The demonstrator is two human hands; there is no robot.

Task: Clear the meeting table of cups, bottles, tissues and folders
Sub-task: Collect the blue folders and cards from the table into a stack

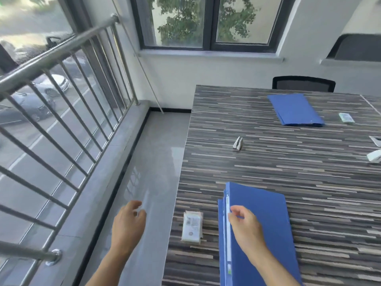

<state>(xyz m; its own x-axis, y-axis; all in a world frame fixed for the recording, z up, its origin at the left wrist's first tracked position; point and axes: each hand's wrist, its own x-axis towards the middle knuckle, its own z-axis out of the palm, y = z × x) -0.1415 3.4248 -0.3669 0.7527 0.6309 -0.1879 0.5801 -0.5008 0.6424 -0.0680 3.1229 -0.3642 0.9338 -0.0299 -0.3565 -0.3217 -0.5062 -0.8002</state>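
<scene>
Two sets of blue folders are being borne by the striped meeting table (288, 172): a near stack (263, 240) at the front edge and a far stack (294, 109) by the black chair (303, 83). The near stack is being touched by the right hand (244, 221), whose fingers are being kept curled at the stack's left, spine-side edge; whether that edge is actually being pinched cannot be told. Nothing is being held by the left hand (128, 221), which is being kept loosely curled off the table, over the grey floor (156, 162). A white tissue packet (192, 227) is being left just beside the near stack, on its left, close to the table's left edge and apart from both hands. A second packet (346, 117) is being shown just right of the far stack. A small white object (238, 143) is being shown standing between the two stacks, and further white items (374, 155) are being cut off by the right border. A steel railing (61, 79) is being shown at the left, before a large window.
</scene>
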